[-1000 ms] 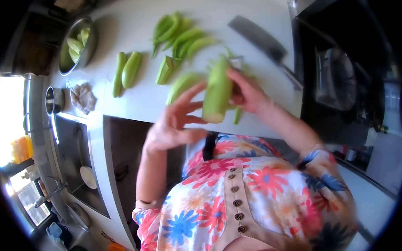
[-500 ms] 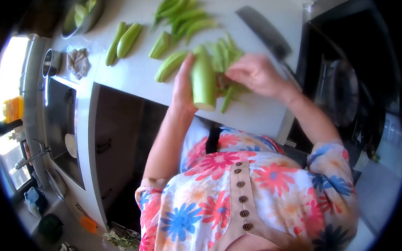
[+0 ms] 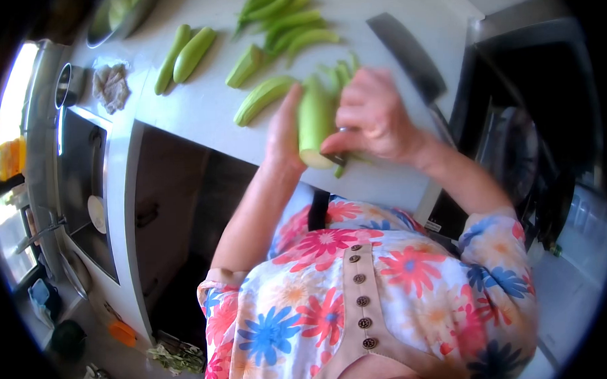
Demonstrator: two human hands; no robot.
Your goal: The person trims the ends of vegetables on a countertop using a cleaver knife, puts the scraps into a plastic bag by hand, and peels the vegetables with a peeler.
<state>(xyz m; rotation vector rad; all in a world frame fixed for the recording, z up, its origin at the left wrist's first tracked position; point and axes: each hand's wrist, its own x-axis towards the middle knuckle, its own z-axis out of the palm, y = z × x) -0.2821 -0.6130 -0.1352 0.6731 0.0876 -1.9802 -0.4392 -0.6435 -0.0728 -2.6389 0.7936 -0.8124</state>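
A thick pale green gourd stands out over the counter's near edge, its cut round end towards me. My left hand holds it from the left side, thumb along the top. My right hand is closed on a small tool, a peeler or short blade, whose dark end touches the gourd near its cut end. Green strips lie just beyond, partly hidden by my right hand. Left of the gourd lies a ridged green piece, with a shorter cut piece behind it.
Several green peppers lie at the back. A cleaver rests at the right, beside the stove. Two long green vegetables, a crumpled cloth, a metal pot and a bowl are at the left.
My left hand has taken hold of the gourd's left side. My right hand has let go of the gourd, and the small tool now shows in it at the gourd's near end.
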